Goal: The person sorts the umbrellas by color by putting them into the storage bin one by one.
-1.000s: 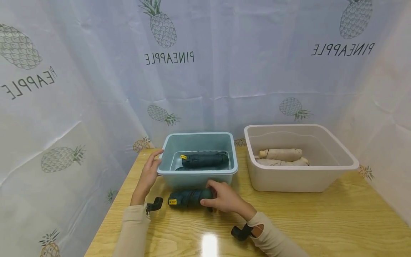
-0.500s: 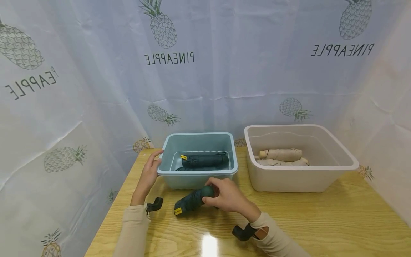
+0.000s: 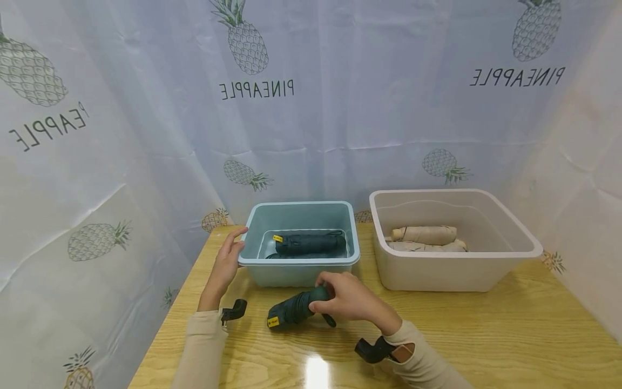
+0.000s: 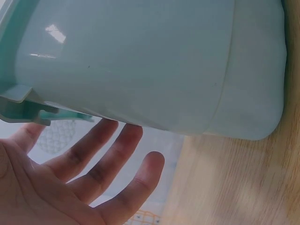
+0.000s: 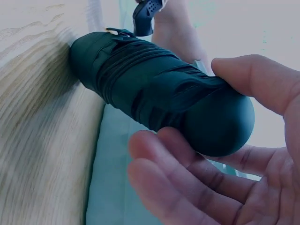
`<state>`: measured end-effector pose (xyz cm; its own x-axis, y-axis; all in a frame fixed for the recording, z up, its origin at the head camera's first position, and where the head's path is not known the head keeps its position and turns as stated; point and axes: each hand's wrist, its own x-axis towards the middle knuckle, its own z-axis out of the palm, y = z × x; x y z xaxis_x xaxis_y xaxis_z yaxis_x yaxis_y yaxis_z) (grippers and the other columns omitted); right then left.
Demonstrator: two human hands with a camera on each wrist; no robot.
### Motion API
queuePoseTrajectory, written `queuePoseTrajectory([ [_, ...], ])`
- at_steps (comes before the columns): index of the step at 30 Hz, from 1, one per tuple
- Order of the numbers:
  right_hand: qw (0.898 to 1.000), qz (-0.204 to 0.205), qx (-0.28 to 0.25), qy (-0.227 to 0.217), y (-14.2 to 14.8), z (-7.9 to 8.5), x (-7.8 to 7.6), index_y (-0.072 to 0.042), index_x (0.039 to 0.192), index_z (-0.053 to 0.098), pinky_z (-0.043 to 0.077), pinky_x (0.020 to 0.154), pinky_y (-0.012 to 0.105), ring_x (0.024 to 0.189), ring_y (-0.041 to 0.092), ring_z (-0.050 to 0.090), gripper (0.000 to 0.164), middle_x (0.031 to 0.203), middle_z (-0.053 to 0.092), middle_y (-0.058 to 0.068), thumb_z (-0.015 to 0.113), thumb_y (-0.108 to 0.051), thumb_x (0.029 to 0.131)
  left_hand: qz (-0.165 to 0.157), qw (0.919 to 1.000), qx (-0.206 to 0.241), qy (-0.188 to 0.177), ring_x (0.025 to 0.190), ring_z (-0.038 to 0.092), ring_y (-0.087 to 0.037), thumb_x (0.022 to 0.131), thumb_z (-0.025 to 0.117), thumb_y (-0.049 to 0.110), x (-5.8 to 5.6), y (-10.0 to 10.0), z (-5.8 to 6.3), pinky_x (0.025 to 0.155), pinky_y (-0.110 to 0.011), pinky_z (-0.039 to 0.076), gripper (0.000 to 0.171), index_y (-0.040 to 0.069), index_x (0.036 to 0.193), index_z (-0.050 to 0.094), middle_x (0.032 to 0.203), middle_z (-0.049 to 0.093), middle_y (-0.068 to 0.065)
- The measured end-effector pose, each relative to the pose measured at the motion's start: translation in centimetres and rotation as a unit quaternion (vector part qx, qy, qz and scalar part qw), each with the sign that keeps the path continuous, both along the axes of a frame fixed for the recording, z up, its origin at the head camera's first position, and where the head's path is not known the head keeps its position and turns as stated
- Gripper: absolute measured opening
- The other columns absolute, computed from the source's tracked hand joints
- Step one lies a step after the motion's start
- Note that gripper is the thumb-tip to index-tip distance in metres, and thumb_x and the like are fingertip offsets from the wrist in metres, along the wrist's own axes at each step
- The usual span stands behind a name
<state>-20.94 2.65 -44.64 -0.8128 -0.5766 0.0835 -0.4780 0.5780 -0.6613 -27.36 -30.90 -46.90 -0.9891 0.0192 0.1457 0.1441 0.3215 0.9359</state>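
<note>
My right hand [image 3: 353,300] holds a dark green folding umbrella [image 3: 293,310] by its rounded handle end, in front of the light blue bin [image 3: 300,276]. In the right wrist view the umbrella [image 5: 140,79] slants, its far end at the wooden table and its handle raised; thumb and fingertips lie on opposite sides of it. Fingers extended, my left hand [image 3: 225,273] touches the left side of the bin near its rim. The left wrist view shows those fingertips against the bin wall [image 4: 140,61]. Inside the bin lies another dark umbrella [image 3: 311,243], with a further dark one partly hidden beneath.
To the right stands a larger off-white bin [image 3: 437,273] with beige wrapped rolls [image 3: 425,234] inside. Both bins sit at the back of the wooden table [image 3: 461,329], before a pineapple-print curtain [image 3: 330,108].
My right hand has shifted slightly right with the umbrella, which has turned from nearly level to slanting, its handle end now raised. The left hand stays at the bin.
</note>
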Motion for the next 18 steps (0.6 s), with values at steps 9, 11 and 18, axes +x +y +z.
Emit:
queuePoseTrajectory([
  [9,1.0,0.022,-0.01,-0.013,0.4,0.7,0.3,-0.016,0.11,0.066,0.041,0.057,0.025,0.059,0.005,0.049,0.036,0.07,0.058,-0.009,0.078,-0.044,0.089,0.009,0.9999,-0.001,0.01,0.1,0.06,-0.03,0.113,0.033,0.03,-0.1,0.0,-0.2,0.08,-0.031,0.052,0.044,0.024,0.156,0.039,0.136,0.055,-0.03],
  [11,0.999,0.022,-0.03,-0.013,0.5,0.7,0.2,-0.017,0.109,0.065,0.041,0.056,0.025,0.058,0.006,0.049,0.033,0.069,0.057,-0.008,0.077,-0.042,0.09,0.011,0.9999,-0.004,0.012,0.092,0.058,-0.023,0.113,0.033,0.03,-0.1,0.1,-0.2,0.079,-0.032,0.052,0.044,0.025,0.156,0.04,0.133,0.057,-0.029],
  [18,0.993,0.013,-0.096,-0.067,1.0,1.1,0.0,-0.016,0.109,0.063,0.053,0.059,0.031,0.059,0.012,0.064,0.029,0.076,0.065,-0.003,0.076,-0.036,0.092,0.007,0.9999,0.004,0.009,0.108,0.058,-0.039,0.113,0.033,0.03,-0.2,0.0,-0.2,0.08,-0.028,0.052,0.044,0.024,0.156,0.039,0.136,0.055,-0.03],
])
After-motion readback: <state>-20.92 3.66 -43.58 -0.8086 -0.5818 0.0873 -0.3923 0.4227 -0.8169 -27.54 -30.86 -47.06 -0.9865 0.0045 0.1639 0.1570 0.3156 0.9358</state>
